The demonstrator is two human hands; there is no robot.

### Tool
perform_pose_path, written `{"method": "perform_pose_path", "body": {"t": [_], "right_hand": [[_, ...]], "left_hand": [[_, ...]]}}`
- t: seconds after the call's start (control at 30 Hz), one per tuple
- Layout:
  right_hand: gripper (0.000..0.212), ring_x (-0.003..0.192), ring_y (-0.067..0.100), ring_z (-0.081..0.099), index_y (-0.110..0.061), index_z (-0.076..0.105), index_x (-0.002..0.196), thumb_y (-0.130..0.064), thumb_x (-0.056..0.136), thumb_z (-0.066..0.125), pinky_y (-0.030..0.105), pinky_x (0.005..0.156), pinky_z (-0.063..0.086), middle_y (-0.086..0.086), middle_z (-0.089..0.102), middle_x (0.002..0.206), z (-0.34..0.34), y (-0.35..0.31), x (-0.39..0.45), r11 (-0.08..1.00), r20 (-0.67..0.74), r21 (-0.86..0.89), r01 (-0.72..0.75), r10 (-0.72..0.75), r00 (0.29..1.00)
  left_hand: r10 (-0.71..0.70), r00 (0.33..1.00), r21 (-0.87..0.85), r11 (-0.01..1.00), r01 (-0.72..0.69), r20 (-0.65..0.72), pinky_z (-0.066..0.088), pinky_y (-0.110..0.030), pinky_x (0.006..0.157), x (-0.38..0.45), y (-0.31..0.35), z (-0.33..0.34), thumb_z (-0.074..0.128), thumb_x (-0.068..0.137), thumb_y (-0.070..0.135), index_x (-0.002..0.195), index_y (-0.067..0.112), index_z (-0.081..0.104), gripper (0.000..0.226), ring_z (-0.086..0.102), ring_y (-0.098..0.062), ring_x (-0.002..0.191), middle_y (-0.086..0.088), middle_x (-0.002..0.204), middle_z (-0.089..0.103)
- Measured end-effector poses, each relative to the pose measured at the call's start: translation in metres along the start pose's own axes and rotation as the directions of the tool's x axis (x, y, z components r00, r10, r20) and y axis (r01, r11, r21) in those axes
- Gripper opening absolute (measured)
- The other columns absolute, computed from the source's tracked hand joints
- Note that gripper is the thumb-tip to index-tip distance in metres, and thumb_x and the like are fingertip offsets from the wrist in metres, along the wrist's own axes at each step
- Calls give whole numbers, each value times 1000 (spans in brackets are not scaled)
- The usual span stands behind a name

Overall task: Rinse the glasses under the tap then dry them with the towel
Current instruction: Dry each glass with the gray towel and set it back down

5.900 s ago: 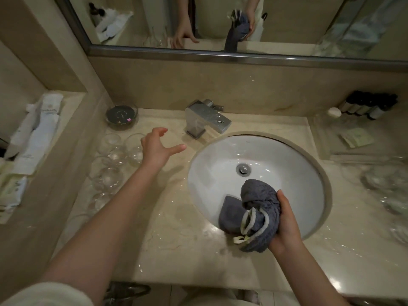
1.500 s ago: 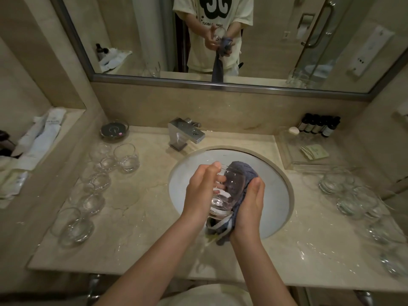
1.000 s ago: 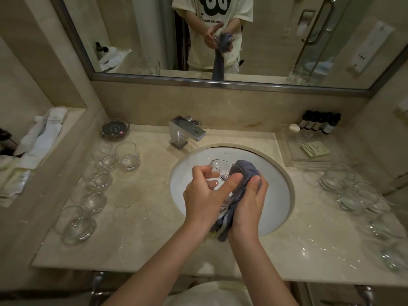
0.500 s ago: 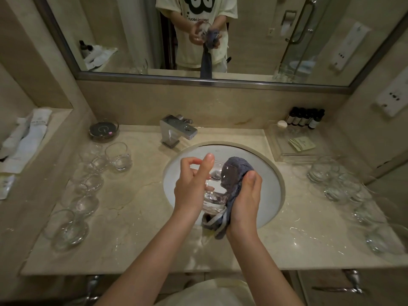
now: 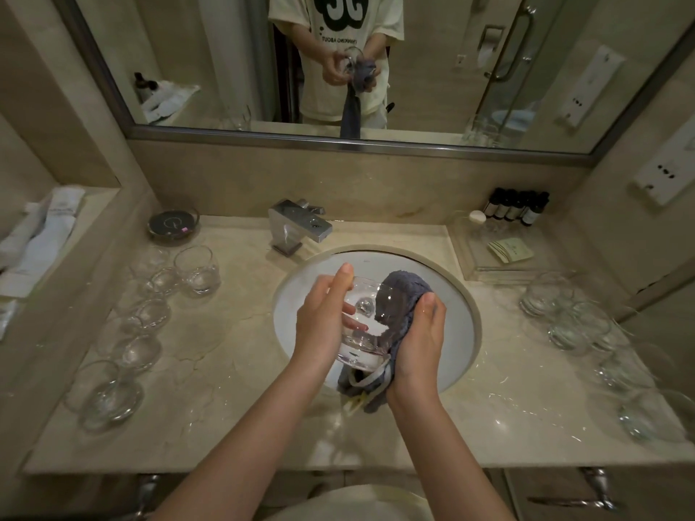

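Item: your left hand grips the glass at frame centre over the sink, mouth tilted toward the upper frame, while your right hand presses the towel against its right flank.

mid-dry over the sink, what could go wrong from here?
1. The glass looks wet and is held tilted over the basin by the left hand; it could slip and hit the porcelain.
2. The towel, bunched in the right hand, trails a loose end that might snag.
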State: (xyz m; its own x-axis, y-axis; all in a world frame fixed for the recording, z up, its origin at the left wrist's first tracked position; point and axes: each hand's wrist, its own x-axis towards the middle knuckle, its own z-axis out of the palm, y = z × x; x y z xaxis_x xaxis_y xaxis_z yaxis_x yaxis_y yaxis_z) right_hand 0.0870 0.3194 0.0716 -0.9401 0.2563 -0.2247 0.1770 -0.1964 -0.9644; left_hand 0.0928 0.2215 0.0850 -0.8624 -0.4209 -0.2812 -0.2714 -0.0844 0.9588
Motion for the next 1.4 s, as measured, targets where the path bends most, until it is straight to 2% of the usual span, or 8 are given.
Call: {"method": "perform_pose_path", "body": {"t": [0.23,0.43,0.53,0.67,0.8,0.93,1.03,1.4], "right_hand": [[36,108,19,60,-21,54,121,-45,103,34,35,94,48,2,63,115,-7,1,9,999,-40,-28,16,-17,999],[33,102,18,61,-21,55,115,-43,103,34,32,87,47,-1,64,107,-11,1,16,999,-80,-18,28,-30,996],[27,101,16,62,-24,55,109,-41,103,36,29,84,46,-3,64,104,-15,0,20,999,-91,25,36,-34,995],[20,98,14,62,-29,53,106,-42,102,38,30,84,48,-4,64,104,-19,-4,24,999,-63,41,26,-24,998],[13,102,13,60,-31,50,101,-40,102,39,30,88,48,-3,60,108,-27,-20,32,996,-21,40,78,-77,997],[9,93,3,57,-30,51,98,-35,102,44,18,80,45,-17,59,95,-38,-37,37,961,141,-11,276,-272,952],[10,81,-9,57,-32,53,95,-39,91,48,7,72,41,-29,62,87,-42,-38,33,857,394,-171,487,-393,831],[13,87,-2,58,-47,53,97,-51,87,46,8,74,39,-20,62,97,-42,-36,45,664,638,-332,670,-364,678]], "left_hand": [[217,975,-7,976,-217,-43,48,-32,62,-28,2,12,45,79,61,84,23,49,38,70,-16,60,12,71,65],[152,954,-18,988,-153,257,50,-28,84,-23,-8,12,62,58,68,102,30,46,60,69,-14,93,5,111,64],[148,899,-4,987,-160,413,52,-24,81,-17,-13,5,78,49,51,120,38,45,80,66,-11,102,0,122,57],[114,874,-3,992,-128,473,54,-25,67,-14,-17,1,88,51,20,127,48,40,94,68,-13,83,-7,110,61],[10,926,-128,991,42,376,54,-29,55,-10,-19,-2,84,51,12,117,28,38,82,69,-18,70,-12,98,70],[-6,928,-64,997,32,373,53,-34,60,-2,-22,-16,88,45,31,113,29,59,74,67,-24,78,-7,112,65],[-36,914,-141,985,101,404,55,-32,60,0,-18,-21,80,62,22,115,25,65,55,63,-21,70,-9,111,57],[-90,942,-284,940,188,323,45,-26,46,7,-17,-25,57,75,49,106,21,55,41,55,-27,49,-18,89,69]]}}
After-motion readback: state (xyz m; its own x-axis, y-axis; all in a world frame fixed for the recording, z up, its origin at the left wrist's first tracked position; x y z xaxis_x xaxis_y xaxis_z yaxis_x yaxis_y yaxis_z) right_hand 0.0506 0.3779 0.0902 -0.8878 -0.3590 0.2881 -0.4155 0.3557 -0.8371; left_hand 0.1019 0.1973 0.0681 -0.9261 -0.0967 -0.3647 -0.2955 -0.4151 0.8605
